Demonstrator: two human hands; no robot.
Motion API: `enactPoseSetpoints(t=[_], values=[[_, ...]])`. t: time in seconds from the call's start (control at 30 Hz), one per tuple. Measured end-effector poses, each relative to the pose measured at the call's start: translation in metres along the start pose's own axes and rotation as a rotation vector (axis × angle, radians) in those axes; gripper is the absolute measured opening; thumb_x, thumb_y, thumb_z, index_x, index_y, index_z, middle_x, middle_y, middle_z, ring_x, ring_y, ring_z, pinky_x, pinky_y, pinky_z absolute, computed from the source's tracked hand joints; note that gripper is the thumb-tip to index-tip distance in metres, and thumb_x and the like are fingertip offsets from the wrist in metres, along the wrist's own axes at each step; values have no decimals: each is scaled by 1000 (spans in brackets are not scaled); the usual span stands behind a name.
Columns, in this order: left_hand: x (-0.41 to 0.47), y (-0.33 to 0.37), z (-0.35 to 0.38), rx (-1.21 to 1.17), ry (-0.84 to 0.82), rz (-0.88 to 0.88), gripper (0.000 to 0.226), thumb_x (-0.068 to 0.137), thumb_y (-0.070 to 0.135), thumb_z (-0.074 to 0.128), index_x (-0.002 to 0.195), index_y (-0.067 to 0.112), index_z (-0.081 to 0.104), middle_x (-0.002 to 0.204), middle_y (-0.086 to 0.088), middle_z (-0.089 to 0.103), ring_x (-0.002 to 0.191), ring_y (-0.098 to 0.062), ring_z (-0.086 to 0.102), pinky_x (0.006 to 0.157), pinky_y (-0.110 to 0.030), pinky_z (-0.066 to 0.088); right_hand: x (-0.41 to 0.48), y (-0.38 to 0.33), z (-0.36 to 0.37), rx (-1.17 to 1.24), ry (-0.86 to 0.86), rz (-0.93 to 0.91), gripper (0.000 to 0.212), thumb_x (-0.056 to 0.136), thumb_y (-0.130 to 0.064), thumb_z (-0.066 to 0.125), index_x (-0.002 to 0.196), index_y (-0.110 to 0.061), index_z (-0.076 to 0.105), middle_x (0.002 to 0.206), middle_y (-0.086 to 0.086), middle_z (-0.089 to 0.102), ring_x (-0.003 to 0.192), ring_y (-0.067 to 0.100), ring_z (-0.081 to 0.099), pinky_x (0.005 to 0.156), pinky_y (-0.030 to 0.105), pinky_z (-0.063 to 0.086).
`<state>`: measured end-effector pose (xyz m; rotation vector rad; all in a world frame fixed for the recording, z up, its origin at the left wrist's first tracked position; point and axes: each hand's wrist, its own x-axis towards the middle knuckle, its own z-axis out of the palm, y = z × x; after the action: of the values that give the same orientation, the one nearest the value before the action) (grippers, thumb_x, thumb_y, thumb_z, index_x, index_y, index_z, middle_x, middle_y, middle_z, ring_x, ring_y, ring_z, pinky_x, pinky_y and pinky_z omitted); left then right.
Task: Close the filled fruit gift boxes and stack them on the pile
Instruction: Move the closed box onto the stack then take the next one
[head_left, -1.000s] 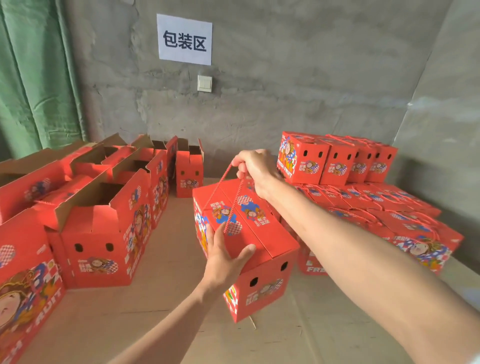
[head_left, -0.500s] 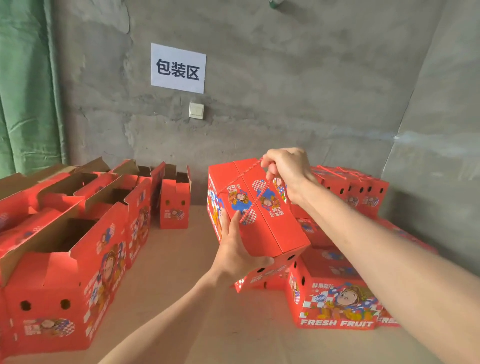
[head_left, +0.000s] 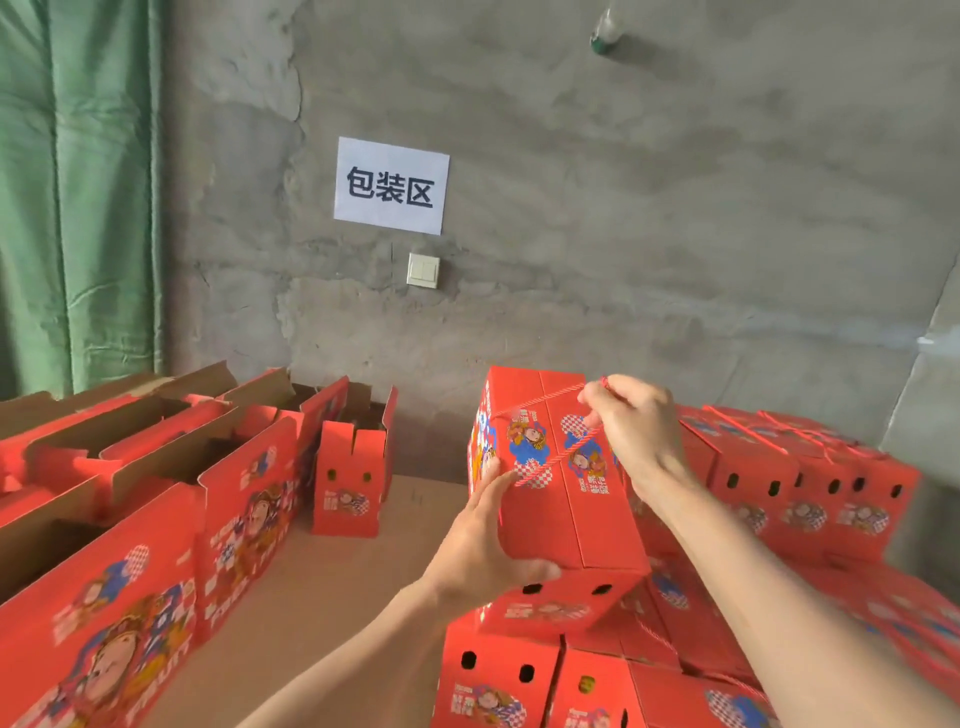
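The closed gift box (head_left: 550, 514) is bright red, printed with a cartoon figure in blue and orange and with patches of red-and-white check; its rope handle (head_left: 540, 400) is red twisted with white; the pile of boxes (head_left: 753, 467) carries the same red print, with dark holes on the ends; the open boxes (head_left: 249, 488) show plain brown inside; the curtain (head_left: 78, 197) is green; the wall (head_left: 649, 208) is mottled grey; the sign (head_left: 390, 185) is white with black characters; the switch (head_left: 423, 270) is white; the floor sheet (head_left: 332, 587) is tan.
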<state>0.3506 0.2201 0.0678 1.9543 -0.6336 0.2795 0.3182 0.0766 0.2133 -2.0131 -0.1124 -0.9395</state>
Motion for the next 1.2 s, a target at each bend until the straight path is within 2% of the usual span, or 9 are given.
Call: enactPoseSetpoints(t=[0.13,0.2,0.33,0.43,0.63,0.77,0.9,1.07,1.2], values=[[39,-23,2,120,-142,-185,62,85,58,49,141,34,35,121,14,56,117,-17,56,84,-19,39,-9,67,34,-645,-351,69,61,91,-48,49,126,1,50,128,19,55,121,29,50,97,35,36],[39,-40,15,49,-160,-262,55,94,55,39,145,37,29,129,5,58,121,-20,54,95,-27,42,-36,96,51,-934,-402,-60,81,88,-62,41,148,-12,21,148,12,35,138,28,28,112,44,17],[8,-61,44,-39,-26,-232,61,90,28,51,145,41,26,102,21,64,100,0,59,90,-21,47,-45,121,56,-838,-264,-364,84,70,-49,71,145,-28,36,132,12,53,121,35,48,98,51,33],[-9,-78,52,28,-71,-228,85,81,3,53,145,46,16,82,11,62,87,-13,59,86,-25,49,-46,132,58,-736,-164,-466,71,57,-35,84,123,-24,62,124,6,61,112,35,57,89,50,42],[27,-89,57,210,40,-314,68,83,4,60,139,36,40,75,13,62,68,-10,57,56,-11,42,-23,154,82,-587,-30,-510,60,55,-23,86,111,-19,68,116,2,65,107,30,59,88,39,26],[62,-97,82,270,148,-427,27,81,5,55,106,16,59,88,-2,69,82,-25,63,71,-36,53,3,181,92,-572,-34,-481,57,59,-23,84,113,-17,67,115,3,64,107,29,58,91,40,26],[105,-98,115,296,157,-499,24,88,14,51,111,14,59,107,-10,67,100,-29,61,78,-30,44,44,219,80,-611,-104,-485,59,64,-27,81,120,-20,63,120,1,61,113,28,54,96,39,22],[116,-103,133,369,8,-481,52,96,12,41,144,7,21,129,-21,51,115,-34,53,91,-35,44,45,236,82,-698,-146,-388,83,72,-17,75,143,-33,37,158,12,10,144,39,5,114,48,-7],[86,-124,121,471,-145,-308,82,92,7,43,150,18,-13,144,-17,38,120,-32,49,95,-38,43,-41,264,98,-699,-107,-335,97,49,6,77,137,-26,51,152,25,19,135,54,22,102,65,28]])
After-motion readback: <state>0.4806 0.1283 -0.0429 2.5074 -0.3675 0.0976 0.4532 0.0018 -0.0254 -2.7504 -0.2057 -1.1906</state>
